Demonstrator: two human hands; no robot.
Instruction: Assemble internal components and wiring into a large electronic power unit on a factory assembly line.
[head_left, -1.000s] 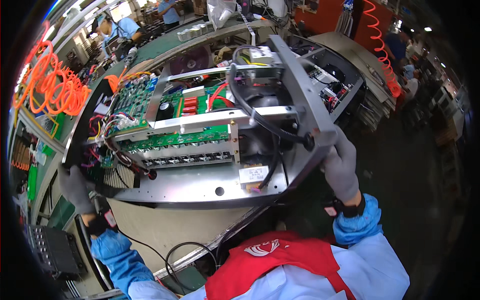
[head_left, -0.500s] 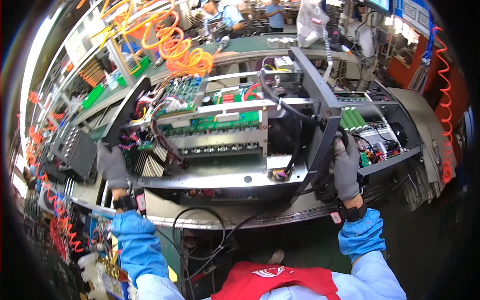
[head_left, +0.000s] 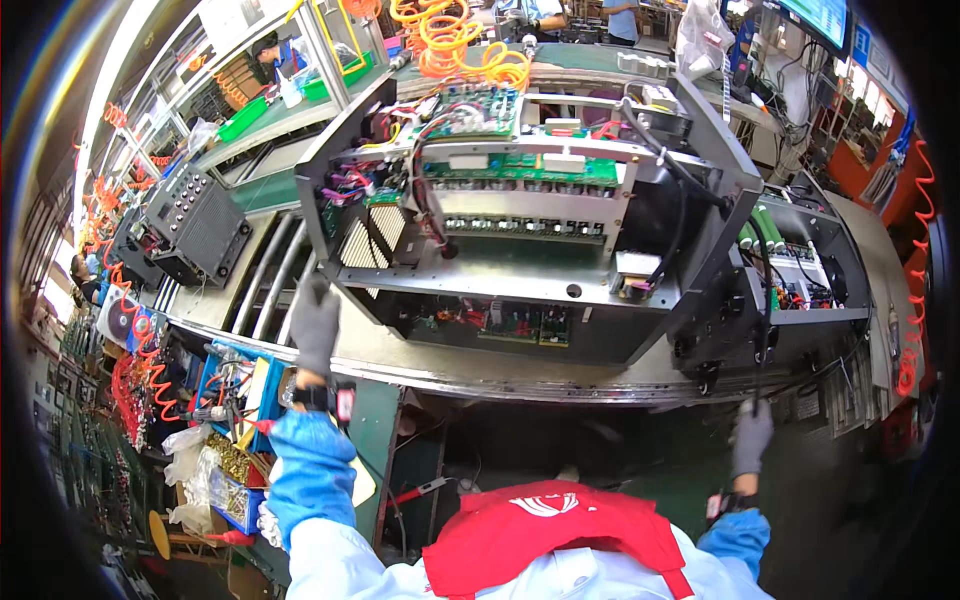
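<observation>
A large open metal chassis (head_left: 500, 272) stands on the workbench in front of me, tilted so its inside faces me. Green circuit boards (head_left: 520, 172), wire bundles and silver brackets fill it. My left hand (head_left: 316, 328), in a grey glove, is beside the chassis's lower left corner; its fingers are too unclear to tell whether they grip the edge. Lower right, below the bench edge, my gloved right hand (head_left: 750, 437) is closed around a black cable (head_left: 762, 335). The cable runs up from it past a second open unit (head_left: 805, 262) with green cylinders.
Metal rollers (head_left: 275, 275) lie left of the chassis, with a dark grey unit (head_left: 200, 225) behind them. Blue bins (head_left: 237, 505) of small parts stand at lower left. Coiled orange hoses (head_left: 450, 40) hang above the far bench, and a red coiled hose (head_left: 918, 260) at right.
My right hand has left the chassis's right side and moved down, now with the cable. My left hand has slid down to the lower corner. The view has shifted, placing the chassis farther right.
</observation>
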